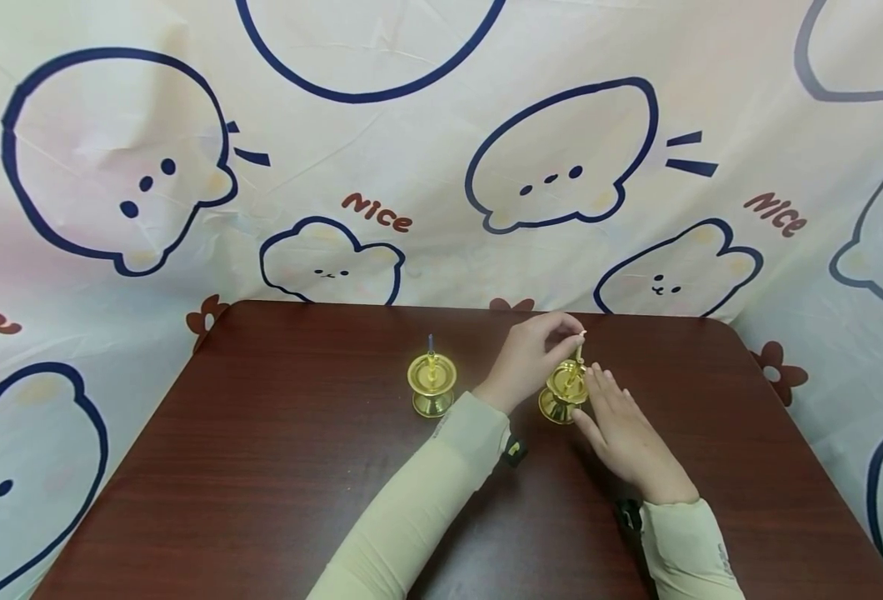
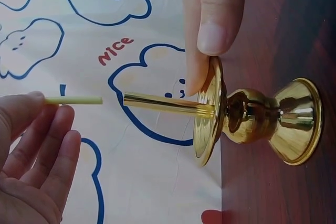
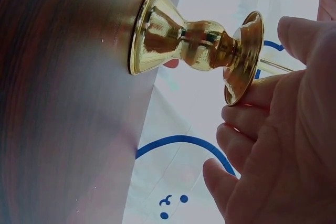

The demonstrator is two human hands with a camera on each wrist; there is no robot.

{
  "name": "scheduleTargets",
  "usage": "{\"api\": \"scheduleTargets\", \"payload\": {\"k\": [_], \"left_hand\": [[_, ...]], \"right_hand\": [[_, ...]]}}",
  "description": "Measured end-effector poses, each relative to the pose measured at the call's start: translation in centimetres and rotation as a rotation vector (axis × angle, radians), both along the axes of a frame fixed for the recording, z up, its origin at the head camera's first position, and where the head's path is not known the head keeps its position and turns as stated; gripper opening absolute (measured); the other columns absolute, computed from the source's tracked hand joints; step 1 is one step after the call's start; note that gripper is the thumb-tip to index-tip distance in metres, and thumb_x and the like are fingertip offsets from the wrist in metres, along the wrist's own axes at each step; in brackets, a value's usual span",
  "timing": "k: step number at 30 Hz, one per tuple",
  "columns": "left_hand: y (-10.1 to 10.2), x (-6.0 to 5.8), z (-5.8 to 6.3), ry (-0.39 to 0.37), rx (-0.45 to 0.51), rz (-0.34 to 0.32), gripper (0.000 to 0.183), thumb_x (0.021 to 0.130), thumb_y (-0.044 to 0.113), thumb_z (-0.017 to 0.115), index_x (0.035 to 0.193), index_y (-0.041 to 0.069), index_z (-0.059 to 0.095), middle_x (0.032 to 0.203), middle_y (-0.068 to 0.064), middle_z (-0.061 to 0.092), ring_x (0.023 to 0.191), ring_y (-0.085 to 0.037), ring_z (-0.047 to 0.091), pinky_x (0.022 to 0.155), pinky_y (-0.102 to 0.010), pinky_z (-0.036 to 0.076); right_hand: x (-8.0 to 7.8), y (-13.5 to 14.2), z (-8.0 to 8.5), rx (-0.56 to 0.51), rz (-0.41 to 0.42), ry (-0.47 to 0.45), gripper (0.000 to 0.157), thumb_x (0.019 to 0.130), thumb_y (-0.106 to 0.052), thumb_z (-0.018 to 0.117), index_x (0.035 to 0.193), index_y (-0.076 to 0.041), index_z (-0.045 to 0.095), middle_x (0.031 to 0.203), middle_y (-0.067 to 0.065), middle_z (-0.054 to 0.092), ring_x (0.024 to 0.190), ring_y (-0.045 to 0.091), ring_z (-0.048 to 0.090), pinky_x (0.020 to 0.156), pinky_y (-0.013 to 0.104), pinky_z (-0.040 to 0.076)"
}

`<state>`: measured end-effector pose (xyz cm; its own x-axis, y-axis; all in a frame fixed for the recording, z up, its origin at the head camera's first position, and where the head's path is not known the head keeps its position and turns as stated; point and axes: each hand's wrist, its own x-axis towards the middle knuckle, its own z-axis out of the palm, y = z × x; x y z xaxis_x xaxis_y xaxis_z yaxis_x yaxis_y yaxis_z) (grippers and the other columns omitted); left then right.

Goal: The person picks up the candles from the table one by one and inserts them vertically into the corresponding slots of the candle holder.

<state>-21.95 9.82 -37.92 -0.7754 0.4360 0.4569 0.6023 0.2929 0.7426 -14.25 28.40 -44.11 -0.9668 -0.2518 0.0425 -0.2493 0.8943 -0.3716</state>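
My left hand (image 1: 535, 354) pinches a thin pale yellow candle (image 2: 76, 100) between thumb and fingers. In the left wrist view its lower end is lined up with the slim upright tube of a shiny gold candle holder (image 2: 241, 116), with a small gap between them. Beside that holder is my right hand (image 1: 625, 429), its fingers fairly straight. The right fingertips touch the rim of the dish (image 3: 244, 59), and the thumb lies at the near side. The holder stands upright on the table.
A second gold candle holder (image 1: 432, 387) stands to the left, with a thin dark blue candle (image 1: 431, 343) upright in it. Both stand on a dark brown wooden table (image 1: 261, 467). A printed cloth (image 1: 426, 167) with cartoon figures hangs behind and at the sides.
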Motion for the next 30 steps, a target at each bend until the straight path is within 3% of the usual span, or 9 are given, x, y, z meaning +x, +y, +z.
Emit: {"api": "scheduleTargets", "payload": {"k": [30], "left_hand": [[0.49,-0.24,-0.66,-0.022,-0.067,0.024,0.017,0.1,0.019,0.066,0.114,0.012,0.073,0.109,0.002,0.074,0.096,-0.004,0.064,0.092,-0.011,0.047]], "right_hand": [[0.01,-0.01,0.03,-0.012,-0.002,-0.014,0.073,0.108,-0.043,0.043,0.157,0.006,0.02,0.165,0.025,0.015,0.151,0.046,0.013,0.118,0.065,0.016]]}}
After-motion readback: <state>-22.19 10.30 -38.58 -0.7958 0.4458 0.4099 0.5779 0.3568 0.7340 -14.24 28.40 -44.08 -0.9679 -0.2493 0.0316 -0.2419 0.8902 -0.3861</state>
